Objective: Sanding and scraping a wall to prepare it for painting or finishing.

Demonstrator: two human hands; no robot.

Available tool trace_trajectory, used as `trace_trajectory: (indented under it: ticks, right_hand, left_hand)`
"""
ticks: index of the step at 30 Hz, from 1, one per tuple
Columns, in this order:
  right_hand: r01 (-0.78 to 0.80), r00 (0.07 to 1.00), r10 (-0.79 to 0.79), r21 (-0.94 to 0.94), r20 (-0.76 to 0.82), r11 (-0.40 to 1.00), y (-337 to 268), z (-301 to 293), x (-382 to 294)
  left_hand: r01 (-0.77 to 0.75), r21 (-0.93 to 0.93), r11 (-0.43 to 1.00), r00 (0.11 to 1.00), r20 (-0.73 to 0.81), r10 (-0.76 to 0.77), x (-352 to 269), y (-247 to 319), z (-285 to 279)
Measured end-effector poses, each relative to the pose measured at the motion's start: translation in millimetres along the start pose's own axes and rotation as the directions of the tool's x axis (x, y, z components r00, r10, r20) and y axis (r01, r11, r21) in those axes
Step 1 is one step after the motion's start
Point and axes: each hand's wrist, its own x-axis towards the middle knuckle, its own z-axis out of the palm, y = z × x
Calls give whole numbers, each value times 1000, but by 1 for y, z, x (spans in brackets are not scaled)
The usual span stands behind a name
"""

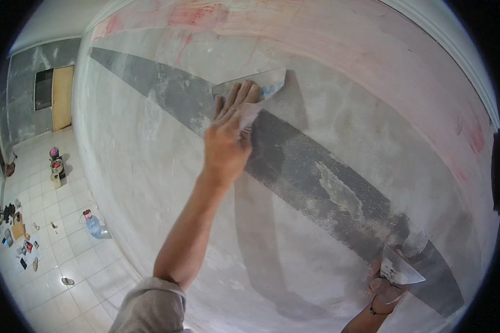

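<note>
Pressed to the wall (183, 179) is a thin, flat spreader (270, 79) with blue marks, held under the fingers of my left hand (231, 125). It lies across the upper edge of a dark grey strip (291, 154) that runs diagonally over the paler wall coat. A rough, light smear of filler (337, 189) sits on that strip. Lower right, my right hand (383, 274) grips a putty knife (399, 268), its metal blade carrying some residue. The knife's handle is mostly hidden by the hand.
White cornice (454, 50) borders pinkish, red-stained wall at upper right. Far below on the tiled floor (75, 266) are a large blue water bottle (93, 224), several buckets and containers (56, 166), and scattered small items (27, 245). A pale door panel (62, 98) stands at the far left.
</note>
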Motion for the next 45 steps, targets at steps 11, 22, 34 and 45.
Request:
trace_trajectory:
  ticks: [11, 22, 34, 45]
  right_hand:
    - [379, 896, -285, -253, 340, 890, 21, -47, -5]
    - [174, 981, -173, -9, 89, 985, 49, -65, -24]
    - [36, 994, -43, 74, 102, 997, 52, -66, -30]
    - [-53, 997, 47, 114, 56, 992, 30, -45, -28]
  left_hand:
    - [81, 22, 996, 997, -7, -81, 16, -43, -14]
    - [289, 160, 944, 950, 69, -303, 14, -40, -23]
    - [-11, 50, 999, 996, -89, 15, 5, -31, -11]
    - [-209, -67, 976, 977, 36, 211, -18, 38, 10]
